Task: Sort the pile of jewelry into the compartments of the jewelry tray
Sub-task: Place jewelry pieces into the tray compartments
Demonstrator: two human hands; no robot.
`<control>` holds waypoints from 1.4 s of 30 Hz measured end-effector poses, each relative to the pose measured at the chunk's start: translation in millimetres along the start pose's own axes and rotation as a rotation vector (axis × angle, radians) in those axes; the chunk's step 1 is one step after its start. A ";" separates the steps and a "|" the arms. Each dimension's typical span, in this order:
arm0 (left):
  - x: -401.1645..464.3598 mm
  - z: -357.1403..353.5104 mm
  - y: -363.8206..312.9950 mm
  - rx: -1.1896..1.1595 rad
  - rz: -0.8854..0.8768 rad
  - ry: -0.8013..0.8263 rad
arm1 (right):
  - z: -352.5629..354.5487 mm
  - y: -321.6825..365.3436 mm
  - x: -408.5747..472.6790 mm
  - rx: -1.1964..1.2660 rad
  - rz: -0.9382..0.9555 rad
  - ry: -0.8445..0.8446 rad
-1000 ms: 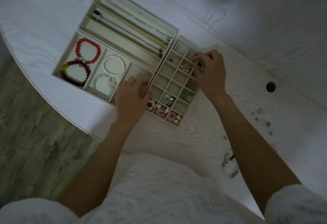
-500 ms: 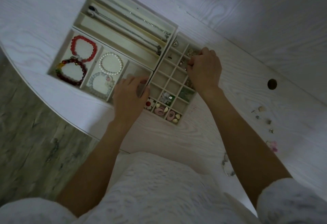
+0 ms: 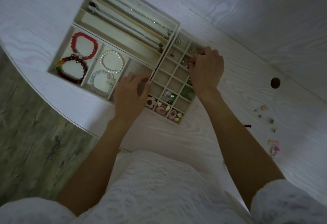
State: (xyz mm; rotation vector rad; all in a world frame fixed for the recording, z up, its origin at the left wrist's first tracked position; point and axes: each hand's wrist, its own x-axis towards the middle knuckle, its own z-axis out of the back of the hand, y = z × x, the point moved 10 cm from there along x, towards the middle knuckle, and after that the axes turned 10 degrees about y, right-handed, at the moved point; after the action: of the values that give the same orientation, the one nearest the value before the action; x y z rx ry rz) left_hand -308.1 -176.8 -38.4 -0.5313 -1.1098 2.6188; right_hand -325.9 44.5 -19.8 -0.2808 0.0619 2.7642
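Observation:
The cream jewelry tray [image 3: 122, 42] lies on the white table. Its long slots hold necklaces [image 3: 134, 27]. Red [image 3: 84, 45], dark red [image 3: 72, 71] and pearl [image 3: 112, 61] bracelets fill the left compartments. Small pieces sit in the grid [image 3: 174, 82]. My left hand [image 3: 131, 94] rests on the tray's near edge, thumb and fingers pinching a divider wall. My right hand [image 3: 206, 69] reaches into a far-right grid cell, fingertips pinched together over something small that I cannot make out. Loose jewelry [image 3: 271, 126] is scattered on the table to the right.
A round cable hole [image 3: 275, 82] is in the table beyond the loose pieces. The table's curved edge [image 3: 53, 99] runs along the left, with grey floor [image 3: 31, 144] below. A pink beaded piece [image 3: 275, 146] lies nearest me on the right.
My right hand has shifted slightly nearer and left within the far-right grid cells, fingertips staying pinched. My left hand has stayed on the tray's near edge.

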 end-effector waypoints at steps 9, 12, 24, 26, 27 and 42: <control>0.4 0.4 1.6 -0.028 0.012 0.003 | 2.9 -3.8 -6.0 0.116 -0.023 -0.093; 0.9 -0.8 2.5 -0.020 -0.015 0.013 | 1.3 -4.1 -6.0 0.132 -0.023 -0.071; -11.0 4.7 -41.5 0.091 -0.141 -0.074 | 30.3 -56.8 -65.8 0.541 0.017 -0.184; -15.1 -12.6 -67.3 0.164 -0.269 -0.017 | 29.7 -77.6 -96.9 0.500 0.095 -0.174; -18.3 -24.2 -77.4 0.204 -0.327 0.017 | 25.1 -89.7 -111.5 0.456 0.116 -0.158; -20.5 -95.7 -118.9 0.473 -0.331 0.188 | -35.0 -267.4 -126.0 0.435 -0.400 0.048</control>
State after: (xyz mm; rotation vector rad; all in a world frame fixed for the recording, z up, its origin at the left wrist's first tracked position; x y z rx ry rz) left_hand -239.3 -42.3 -8.6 -0.4318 -0.4477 2.3630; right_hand -108.5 247.6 -30.4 -0.2134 0.5478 2.2744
